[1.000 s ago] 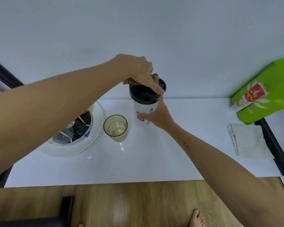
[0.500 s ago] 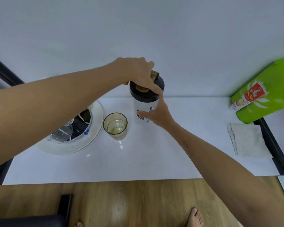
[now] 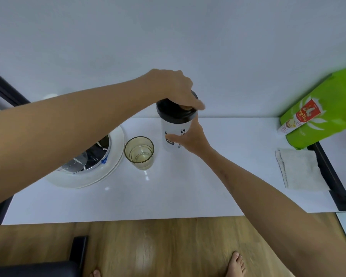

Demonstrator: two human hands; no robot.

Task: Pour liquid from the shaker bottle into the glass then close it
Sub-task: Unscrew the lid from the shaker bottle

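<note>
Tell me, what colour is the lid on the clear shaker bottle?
Black. The round plastic lid shows best in the head view.

We see a white table [image 3: 218,176] before us, on it our shaker bottle [image 3: 173,134], a glass [image 3: 139,152], white plates [image 3: 100,176], a folded cloth [image 3: 300,170], a green bag [image 3: 324,114].

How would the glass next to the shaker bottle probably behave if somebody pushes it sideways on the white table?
The glass stands upright and looks squat and wide, with little liquid at the bottom, so it would likely slide rather than tip. The table shows glossy reflections, so it may slide easily. It seems to be real glass, so probably fragile if knocked against the plate beside it.
</note>
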